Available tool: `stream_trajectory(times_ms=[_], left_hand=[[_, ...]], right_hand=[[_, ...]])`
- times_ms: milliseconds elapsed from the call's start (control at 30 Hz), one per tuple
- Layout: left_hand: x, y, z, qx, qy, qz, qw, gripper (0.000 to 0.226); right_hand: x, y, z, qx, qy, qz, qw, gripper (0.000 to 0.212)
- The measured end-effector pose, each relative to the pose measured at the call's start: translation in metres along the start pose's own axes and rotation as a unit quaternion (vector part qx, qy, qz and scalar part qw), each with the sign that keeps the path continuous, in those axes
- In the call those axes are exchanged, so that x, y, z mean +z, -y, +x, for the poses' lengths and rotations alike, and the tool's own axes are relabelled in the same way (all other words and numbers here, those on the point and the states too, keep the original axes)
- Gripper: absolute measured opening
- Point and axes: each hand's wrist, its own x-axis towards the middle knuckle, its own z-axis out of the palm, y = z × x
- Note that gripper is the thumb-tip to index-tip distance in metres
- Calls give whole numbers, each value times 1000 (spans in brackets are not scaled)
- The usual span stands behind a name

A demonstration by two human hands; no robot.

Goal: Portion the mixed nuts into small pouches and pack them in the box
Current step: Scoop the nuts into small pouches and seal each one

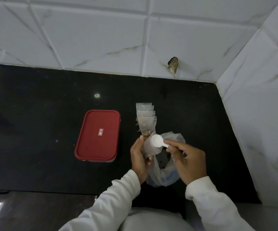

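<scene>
What lies inside the big bag (157, 172) is mostly hidden.

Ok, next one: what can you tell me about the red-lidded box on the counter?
The box is a flat rectangle with rounded corners, seemingly plastic. Its red lid is on, with a small white, red-edged sticker at the centre. A sliver of paler base shows under the near edge. It lies flat on the black counter, left of the row of filled pouches and apart from them. The left hand and right hand do not touch it.
</scene>
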Motion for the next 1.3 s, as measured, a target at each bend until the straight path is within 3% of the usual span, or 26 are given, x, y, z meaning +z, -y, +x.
stream_trajectory(times_ms=[267, 433, 633, 833, 933, 1100, 1167, 1300], left_hand=[[-5, -3, 0, -51, -21, -64, 996, 56], [-10, -2, 0, -68, 7, -76, 995, 58], [-6, -2, -2, -44, -26, -46, 998, 49], [-1, 1, -3, -49, -59, -32, 997, 50], [1, -3, -5, -33, -70, -20, 997, 48], [12, -11, -9, 66, -117, 14, 991, 35], [17, -15, -11, 100, -126, 29, 986, 36], [24, -23, -15, 141, -157, 65, 975, 32]], right_hand=[[-9, -2, 2, 164, -35, 106, 980, 20], [-3, -37, -10, 233, -13, -6, 972, 14], [15, -60, -13, 278, 39, -85, 956, 11], [8, -57, -1, 272, 74, -110, 953, 13], [6, -51, -3, 232, 41, -159, 959, 10], [16, -10, -6, 155, 39, 7, 987, 30], [27, -2, -5, 132, 62, -11, 989, 31], [37, -10, 6, 192, 110, -74, 972, 38]])
